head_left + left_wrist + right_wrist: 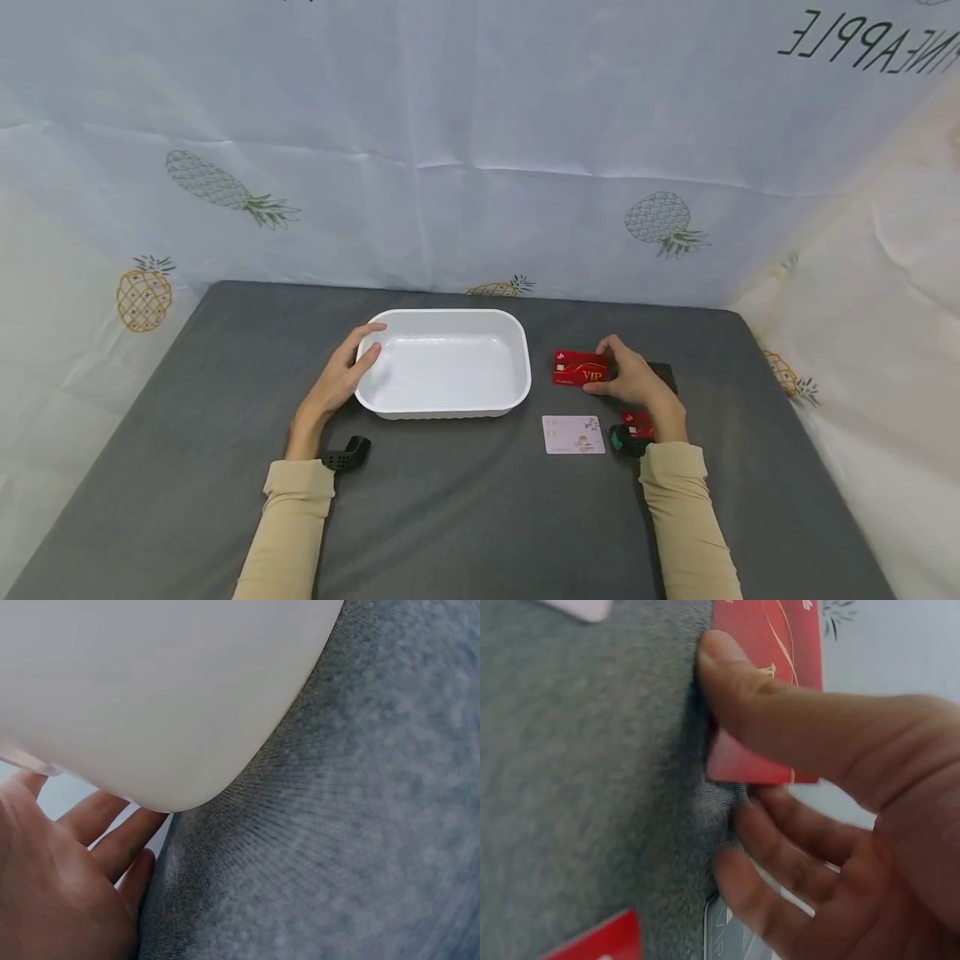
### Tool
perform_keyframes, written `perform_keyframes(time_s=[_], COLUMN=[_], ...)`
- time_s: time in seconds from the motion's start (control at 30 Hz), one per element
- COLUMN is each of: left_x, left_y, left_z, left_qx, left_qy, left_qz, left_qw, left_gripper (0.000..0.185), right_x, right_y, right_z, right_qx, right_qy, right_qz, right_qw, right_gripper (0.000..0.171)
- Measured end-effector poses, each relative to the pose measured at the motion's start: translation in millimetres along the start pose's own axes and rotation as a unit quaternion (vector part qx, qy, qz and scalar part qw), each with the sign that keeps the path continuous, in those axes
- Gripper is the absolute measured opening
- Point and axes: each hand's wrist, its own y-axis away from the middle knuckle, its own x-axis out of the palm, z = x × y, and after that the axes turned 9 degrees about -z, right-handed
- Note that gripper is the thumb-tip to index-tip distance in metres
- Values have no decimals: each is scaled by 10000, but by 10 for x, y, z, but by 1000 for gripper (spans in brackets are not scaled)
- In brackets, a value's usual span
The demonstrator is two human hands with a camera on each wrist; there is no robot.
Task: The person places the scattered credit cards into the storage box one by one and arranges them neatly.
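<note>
A white rectangular tray stands on the grey table, and it shows nothing inside. My left hand holds its left end, thumb over the rim and fingers round the outer wall. In the left wrist view the fingers lie along the tray's wall. To the tray's right, my right hand pinches a red VIP card by its right edge. The right wrist view shows the thumb on top of the red card and the other fingers curled beneath it.
A pale pink card lies face up in front of the red one. Another red card and a dark card lie partly hidden by my right wrist and hand. Pineapple-print cloth hangs behind and to both sides.
</note>
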Motion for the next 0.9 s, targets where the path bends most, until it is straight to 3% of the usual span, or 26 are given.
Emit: perform_keyframes(time_s=[0.13,0.3,0.9], left_x=[1,-2,-1], left_y=[-3,-4,-11], left_z=[9,17,-8], left_qx=[4,48,-92], left_qy=[-30,-7,-38], left_qz=[-4,-16,-89], left_qw=[10000,10000,9999], left_gripper=[43,43,42], right_x=[5,-19,-37], right_y=[-7,-23,2], right_z=[-5,12,-12], right_qx=[-499,-741,-434], right_qy=[46,174,-287], right_qz=[-9,60,338], right_qw=[9987,9971,9981], right_gripper=[60,60,69])
